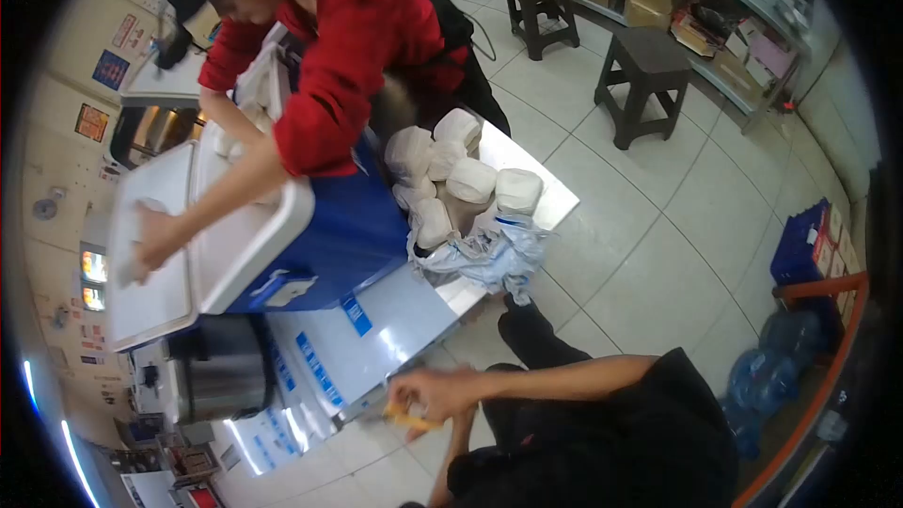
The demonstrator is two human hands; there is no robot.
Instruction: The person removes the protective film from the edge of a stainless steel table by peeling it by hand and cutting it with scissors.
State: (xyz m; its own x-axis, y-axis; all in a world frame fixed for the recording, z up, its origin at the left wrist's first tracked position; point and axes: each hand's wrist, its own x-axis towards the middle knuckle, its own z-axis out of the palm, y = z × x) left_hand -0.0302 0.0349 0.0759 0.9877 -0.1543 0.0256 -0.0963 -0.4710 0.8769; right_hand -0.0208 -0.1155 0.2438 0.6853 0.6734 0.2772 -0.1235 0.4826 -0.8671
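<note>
My right hand [437, 393] is closed around a small yellow object [411, 416], blurred by motion, near the edge of the metal counter. My left hand is mostly hidden behind the right one; only its forearm [451, 456] shows clearly. Beyond them is a silver counter panel [381, 329] with blue labels. White, flat-sided rounded pieces [470, 181], resembling trimmed young coconuts in clear wrap, are grouped on a white tabletop [555, 190]. A crumpled pale-blue plastic bag [499, 259] lies against them.
A person in a red top [362, 47] leans over a blue cooler [348, 235], one hand on its white lid [155, 273]. A steel pot [224, 369] stands nearby. Dark stools [644, 80], water bottles [764, 381] and a loaded shelf [743, 66] are around the tiled floor.
</note>
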